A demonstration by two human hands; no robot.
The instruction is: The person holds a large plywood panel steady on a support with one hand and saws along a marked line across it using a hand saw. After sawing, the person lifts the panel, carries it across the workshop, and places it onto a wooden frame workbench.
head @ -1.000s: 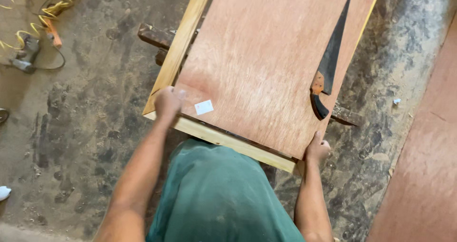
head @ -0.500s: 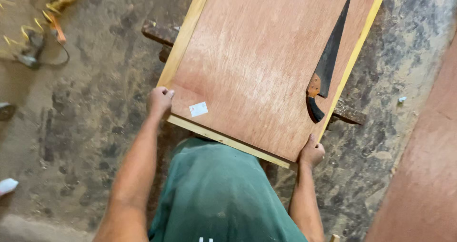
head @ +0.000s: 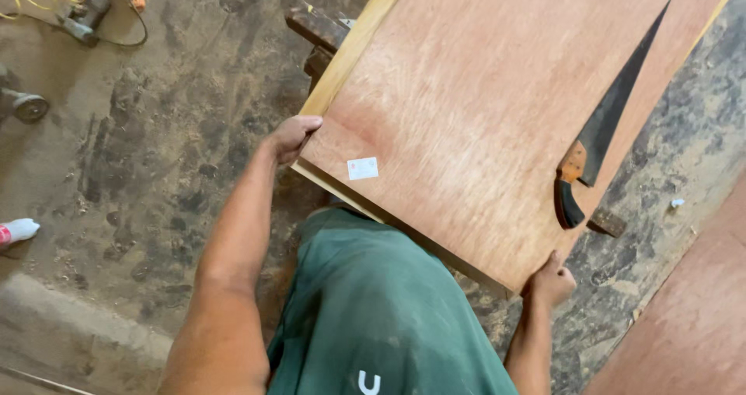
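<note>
Nearest, at 6 o'clock: person's green shirt (head: 381,309), seen from above, both bare arms reaching forward.
Right hand (head: 550,282): at 4 o'clock, fingers curled up round the near right corner of the board, closed on its edge; arm runs almost straight out, wrist bent slightly up.
Left hand (head: 291,137): at 9 o'clock, arm long and extended, fingers hooked over the near left corner, thumb side on the pale edging; grip looks shut on the wood.
Board (head: 474,123): large reddish plywood panel with a pale timber edge, held by its near end, stretching away toward 1 o'clock; a small white sticker (head: 363,168) sits near the left corner.
Handsaw (head: 602,127): lies loose on the panel toward 3 o'clock, dark blade pointing away, handle nearest the right hand.
Support: dark timber piece (head: 317,28) shows under the far left edge at 11 o'clock; how much of the panel it carries I cannot tell.
Risk, my judgement: any tilt of the panel could send the unsecured saw sliding off, toward the right hand or the floor; corner-only grips could also slip and drop the near end.
Far, at 10 o'clock: power tool (head: 81,10) with yellow cord on the stained concrete floor (head: 155,131).
</note>
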